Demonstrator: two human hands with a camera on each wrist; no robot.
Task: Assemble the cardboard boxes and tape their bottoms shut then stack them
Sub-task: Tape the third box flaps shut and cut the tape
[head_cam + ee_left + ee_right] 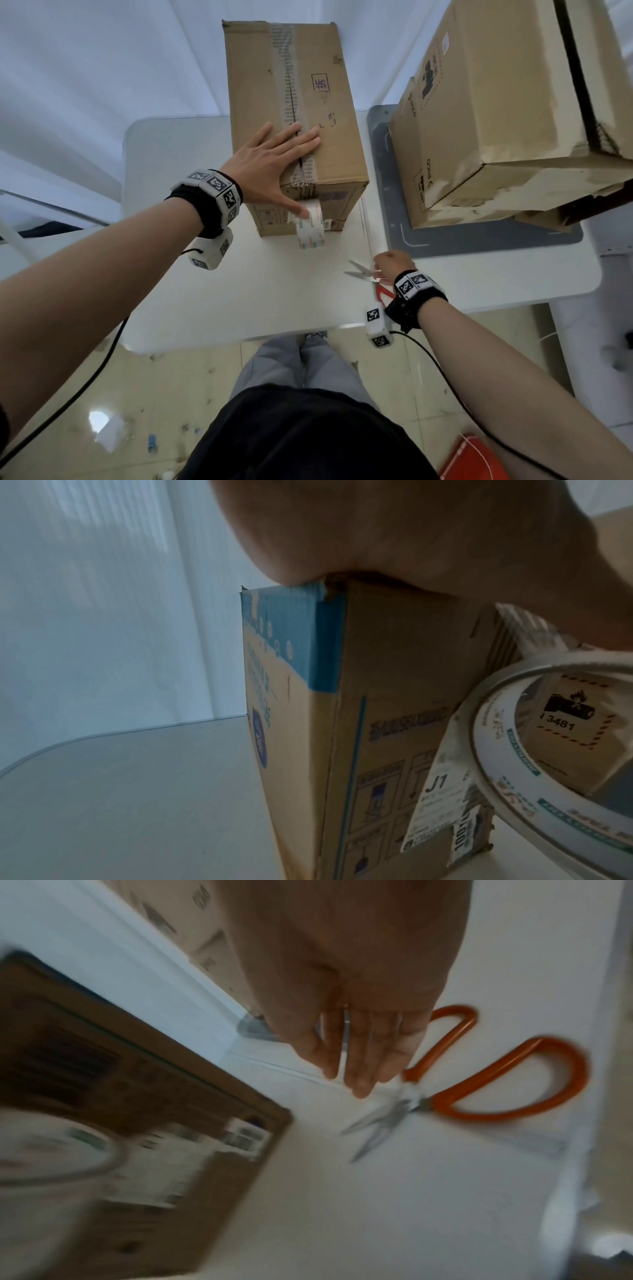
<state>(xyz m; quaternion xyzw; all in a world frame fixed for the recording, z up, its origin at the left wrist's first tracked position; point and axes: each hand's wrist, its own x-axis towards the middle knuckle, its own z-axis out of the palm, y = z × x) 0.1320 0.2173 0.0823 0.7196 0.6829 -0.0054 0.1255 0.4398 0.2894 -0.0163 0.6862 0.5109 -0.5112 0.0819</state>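
Cardboard box (294,113) stands on white desk (191,274), taped seam up, directly under L hand (270,164). L fingers (301,137) lie straight and spread, flat across the seam; thumb reaches down over the near edge, touching tape roll (310,222), which hangs against the box's near face w/ its strip running up onto the top. Right of that, scissors (363,272) lie on desk, blades parted, orange handles (514,1074) nearest the wrist. R hand (392,265) sits over them, fingers (359,1056) straight and together, gripping nothing. Beyond R fingers, bigger stacked boxes (496,113) on a grey mat (479,240).
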